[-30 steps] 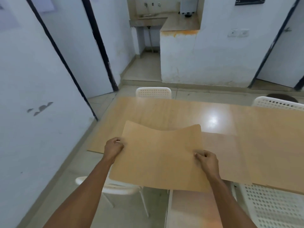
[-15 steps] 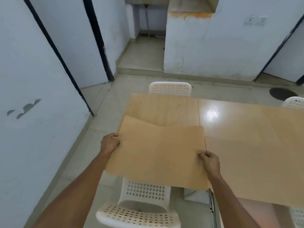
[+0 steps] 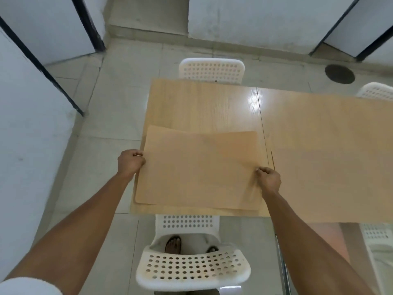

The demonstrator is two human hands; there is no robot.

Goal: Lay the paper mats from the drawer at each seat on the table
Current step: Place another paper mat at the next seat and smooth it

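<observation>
— Pale floor tiles (image 3: 119,99) and whitish walls with dark door frames (image 3: 89,24) surround us; what do we have in front of us?

— We stand at the left end of a light wooden worktop (image 3: 204,107), which runs off to the right past a seam. We see a white perforated chair (image 3: 211,70) at the far side, another (image 3: 376,91) far right, and one (image 3: 191,267) tucked in at the near side just below us, with a bare foot (image 3: 173,244) showing through its gap.

— And where is the paper mat?

— We hold the paper mat (image 3: 197,169) over the near left corner of the worktop, above the near chair's seat. It lies nearly flat, its far left corner a little raised, and whether its near edge touches the wood we cannot tell.

— How do our hands grip it?

— Our left hand (image 3: 130,163) pinches the mat's left edge, fingers (image 3: 140,160) curled and pressed together on it, a thin ring visible on one. Our right hand (image 3: 269,179) pinches the right edge near the seam, fingers (image 3: 260,170) closed on the sheet.

— Anything else?

— We notice a dark round patch (image 3: 339,73) on the floor far right.
</observation>
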